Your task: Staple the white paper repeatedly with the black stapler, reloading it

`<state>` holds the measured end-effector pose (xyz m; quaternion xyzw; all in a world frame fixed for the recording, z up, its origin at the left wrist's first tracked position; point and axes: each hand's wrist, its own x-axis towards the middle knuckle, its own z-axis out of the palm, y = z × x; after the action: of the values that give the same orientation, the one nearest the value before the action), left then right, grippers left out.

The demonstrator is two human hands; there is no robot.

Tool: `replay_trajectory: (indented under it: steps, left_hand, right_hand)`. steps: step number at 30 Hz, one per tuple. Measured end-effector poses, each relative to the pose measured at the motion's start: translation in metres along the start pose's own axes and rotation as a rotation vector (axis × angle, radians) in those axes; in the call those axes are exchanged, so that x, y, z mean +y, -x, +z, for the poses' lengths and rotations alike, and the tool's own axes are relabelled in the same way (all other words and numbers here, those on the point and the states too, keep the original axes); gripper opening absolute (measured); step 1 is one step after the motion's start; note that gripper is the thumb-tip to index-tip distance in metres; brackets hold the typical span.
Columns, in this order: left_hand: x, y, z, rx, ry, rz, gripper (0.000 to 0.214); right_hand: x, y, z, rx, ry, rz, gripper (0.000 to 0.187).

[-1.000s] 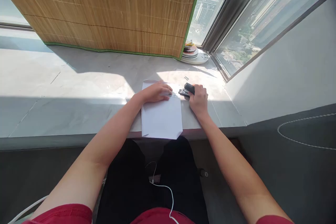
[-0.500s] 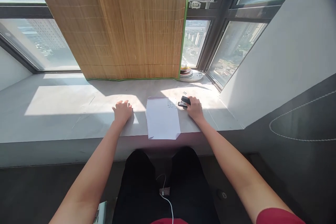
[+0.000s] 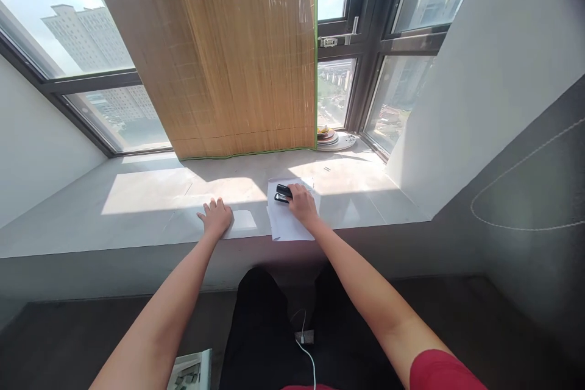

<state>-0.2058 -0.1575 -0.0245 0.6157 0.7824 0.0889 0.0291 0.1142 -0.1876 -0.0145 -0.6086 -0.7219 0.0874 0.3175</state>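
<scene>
A black stapler (image 3: 283, 193) is gripped in my right hand (image 3: 302, 203), its jaws pointing left over the upper part of some white paper (image 3: 284, 223). The paper lies on the pale windowsill (image 3: 150, 228), partly covered by my right hand and the stapler. My left hand (image 3: 216, 217) rests on the sill to the left of the paper, fingers spread, holding nothing.
Behind the sill hangs a bamboo blind (image 3: 247, 73) with green edging. Stacked plates (image 3: 329, 139) stand in the back right corner by the window. Small staple-like bits (image 3: 326, 169) lie on the sill. A white cable (image 3: 308, 358) runs between my legs.
My right hand has carried the stapler left, from beside the paper to over it. The view has tilted up and turned slightly. My left hand still rests on the sill.
</scene>
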Motion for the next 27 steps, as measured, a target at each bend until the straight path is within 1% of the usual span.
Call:
replay_trajectory:
  steps: [2, 3, 4, 5, 6, 7, 8, 9, 10, 12, 14, 16, 18, 20, 21, 23, 24, 26, 27]
  left_hand:
    - [0.001, 0.000, -0.002, 0.001, 0.011, 0.005, 0.066]
    - [0.001, 0.000, -0.003, 0.004, 0.016, 0.002, 0.066]
    - [0.001, 0.000, -0.003, 0.006, 0.022, -0.002, 0.066]
    - [0.001, -0.001, -0.003, 0.007, 0.027, -0.003, 0.067]
    - [0.000, -0.001, -0.003, 0.004, 0.030, -0.002, 0.069]
    - [0.000, -0.002, -0.002, -0.004, 0.031, 0.002, 0.072]
    - [0.000, -0.003, -0.002, -0.015, 0.030, 0.005, 0.075]
    - [0.000, -0.004, -0.001, -0.027, 0.027, 0.005, 0.078]
    - [0.000, -0.005, -0.001, -0.040, 0.023, 0.001, 0.080]
    - [0.001, -0.007, -0.001, -0.062, 0.011, -0.013, 0.083]
    - [0.001, -0.008, -0.001, -0.073, 0.002, -0.020, 0.085]
    - [0.001, -0.008, -0.001, -0.077, 0.003, -0.013, 0.085]
    - [0.001, -0.007, -0.001, -0.071, 0.011, -0.006, 0.084]
    - [0.001, -0.007, -0.001, -0.058, 0.013, -0.004, 0.083]
    - [0.001, -0.006, -0.001, -0.049, 0.010, -0.006, 0.083]
    - [0.002, -0.006, -0.002, -0.036, 0.005, -0.005, 0.081]
    - [0.002, -0.005, -0.002, -0.033, 0.000, -0.005, 0.081]
    - [0.003, -0.005, -0.003, -0.039, -0.009, -0.005, 0.080]
    - [0.002, -0.006, -0.003, -0.043, -0.012, -0.003, 0.080]
  right_hand:
    - [0.004, -0.004, 0.000, -0.037, -0.003, -0.030, 0.035]
    - [0.011, -0.005, -0.005, -0.030, -0.013, -0.057, 0.037]
    - [0.021, -0.004, -0.012, -0.004, -0.019, -0.078, 0.038]
    - [0.034, -0.002, -0.023, 0.035, -0.008, -0.074, 0.034]
    - [0.050, 0.000, -0.035, 0.074, 0.022, -0.041, 0.030]
    - [0.067, 0.004, -0.049, 0.096, 0.080, 0.040, 0.031]
    - [0.085, 0.008, -0.063, 0.081, 0.162, 0.164, 0.039]
    - [0.102, 0.012, -0.075, 0.021, 0.241, 0.281, 0.044]
    - [0.118, 0.017, -0.085, -0.029, 0.298, 0.368, 0.044]
    - [0.141, 0.024, -0.097, -0.064, 0.332, 0.414, 0.042]
    - [0.150, 0.028, -0.098, -0.067, 0.336, 0.389, 0.040]
    - [0.145, 0.028, -0.093, -0.045, 0.330, 0.352, 0.041]
    - [0.130, 0.025, -0.084, 0.033, 0.261, 0.338, 0.045]
    - [0.107, 0.019, -0.070, 0.117, 0.085, 0.286, 0.048]
    - [0.093, 0.015, -0.061, 0.125, -0.032, 0.229, 0.046]
    - [0.064, 0.006, -0.039, 0.067, -0.239, 0.082, 0.032]
    - [0.051, 0.002, -0.028, 0.019, -0.278, 0.033, 0.030]
    - [0.031, -0.006, -0.010, -0.059, -0.242, -0.017, 0.037]
    - [0.027, -0.009, -0.005, -0.088, -0.201, -0.022, 0.038]
